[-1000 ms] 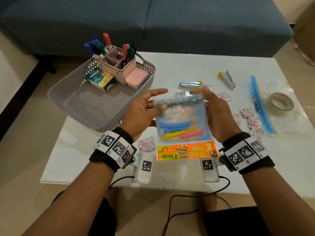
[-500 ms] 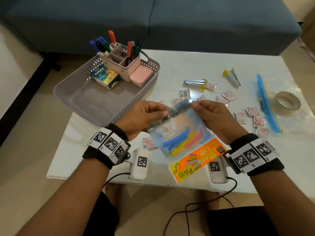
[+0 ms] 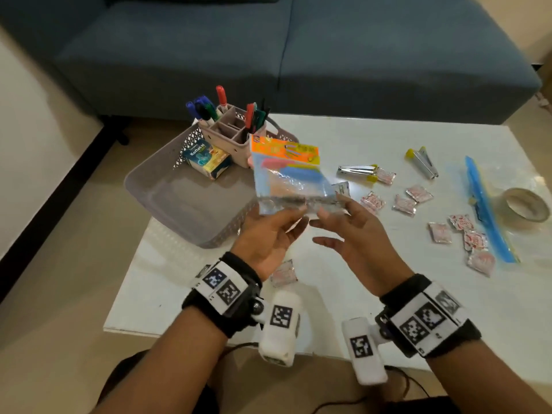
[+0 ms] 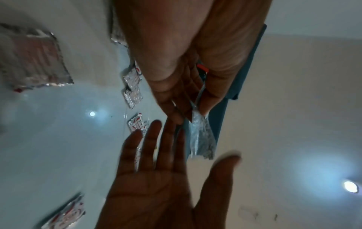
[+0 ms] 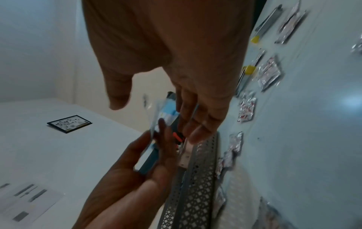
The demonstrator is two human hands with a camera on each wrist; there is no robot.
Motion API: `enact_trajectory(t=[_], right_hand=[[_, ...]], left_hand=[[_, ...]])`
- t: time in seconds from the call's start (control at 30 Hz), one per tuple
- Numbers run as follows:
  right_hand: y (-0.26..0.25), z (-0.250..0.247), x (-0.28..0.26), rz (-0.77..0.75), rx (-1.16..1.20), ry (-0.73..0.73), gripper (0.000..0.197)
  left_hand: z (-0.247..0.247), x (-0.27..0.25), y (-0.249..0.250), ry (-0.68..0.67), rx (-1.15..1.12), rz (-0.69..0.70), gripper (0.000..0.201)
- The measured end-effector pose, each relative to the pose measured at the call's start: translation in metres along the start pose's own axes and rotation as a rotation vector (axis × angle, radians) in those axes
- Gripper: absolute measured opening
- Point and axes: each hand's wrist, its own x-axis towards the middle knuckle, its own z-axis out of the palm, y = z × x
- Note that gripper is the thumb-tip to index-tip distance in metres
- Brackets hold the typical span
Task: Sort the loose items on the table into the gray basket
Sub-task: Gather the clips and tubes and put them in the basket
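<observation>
Our left hand (image 3: 268, 234) pinches the clear bottom edge of the packet (image 3: 291, 177) between thumb and fingers (image 3: 294, 221); our right hand (image 3: 355, 231) is released, its straight fingers just beside that edge. The packet stands upright above the near rim of the gray basket (image 3: 191, 204), orange card on top, colored strips inside. The left wrist view shows the crinkled plastic edge-on; only the head view shows the sachets (image 3: 403, 204) on the counter (image 3: 358, 282).

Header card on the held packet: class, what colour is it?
Orange, with yellow and coloured print, on the packet held by the left hand. Head view shows it best.
</observation>
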Motion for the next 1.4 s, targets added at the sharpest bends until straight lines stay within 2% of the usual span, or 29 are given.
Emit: enact_trajectory(t=[0.07,0.17,0.27,0.4,0.47,0.53,0.6,0.67,0.73,0.8,0.87,1.0,1.07,1.13,1.17,1.27,1.33,1.4], right_hand=[[0.001,0.010,0.003,-0.089,-0.046,0.059,0.047],[0.002,0.015,0.009,-0.152,-0.111,0.116,0.036],[-0.002,0.013,0.012,-0.172,-0.047,0.146,0.027],[-0.016,-0.004,0.013,-0.161,-0.008,0.068,0.023],[-0.020,-0.016,0.011,-0.095,-0.010,-0.022,0.021],[-0.020,-0.027,0.007,-0.016,-0.068,-0.094,0.019],[-0.016,-0.036,0.003,0.065,-0.137,-0.145,0.022],[-0.008,-0.039,-0.001,0.130,-0.204,-0.143,0.023],[0.000,-0.040,-0.001,0.171,-0.259,-0.040,0.025],[0.010,-0.039,0.001,0.200,-0.286,0.119,0.035],[0.020,-0.033,0.001,0.200,-0.289,0.206,0.040],[0.018,-0.001,0.004,0.117,-0.207,0.204,0.023],[0.009,0.021,0.012,0.050,-0.199,0.216,0.030],[0.001,0.041,0.030,-0.059,-0.302,0.278,0.040],[-0.002,0.051,0.043,-0.129,-0.429,0.306,0.041],[-0.011,0.083,0.084,-0.286,-1.023,0.281,0.021],[-0.010,0.096,0.115,-0.274,-1.325,0.227,0.011],[-0.002,0.103,0.145,-0.226,-1.481,0.178,0.015]], left_hand=[[0.006,0.000,-0.007,0.031,0.070,0.014,0.032],[0.010,0.001,-0.009,0.063,0.090,0.024,0.039],[0.012,0.000,-0.002,-0.042,0.077,0.011,0.044],[-0.001,-0.001,0.020,-0.244,-0.199,-0.111,0.071],[-0.012,0.001,0.033,-0.191,-0.252,-0.133,0.080],[-0.022,0.001,0.042,-0.017,-0.047,-0.079,0.071],[-0.031,-0.002,0.046,0.125,0.285,0.014,0.043],[-0.043,-0.005,0.044,0.169,0.630,0.114,0.016],[-0.056,-0.011,0.041,0.153,0.871,0.173,0.010],[-0.064,-0.016,0.043,0.153,0.970,0.198,0.009],[-0.070,-0.022,0.050,0.179,1.024,0.224,0.007],[-0.069,-0.034,0.075,0.231,1.196,0.371,0.004],[-0.066,-0.034,0.098,0.271,1.234,0.439,0.007],[-0.063,-0.021,0.128,0.293,1.317,0.428,0.014],[-0.062,-0.010,0.143,0.300,1.425,0.395,0.016],[-0.067,0.032,0.180,0.311,1.756,0.201,0.025],[-0.080,0.062,0.186,0.302,1.910,0.078,0.031],[-0.095,0.086,0.182,0.280,2.009,0.011,0.037]])
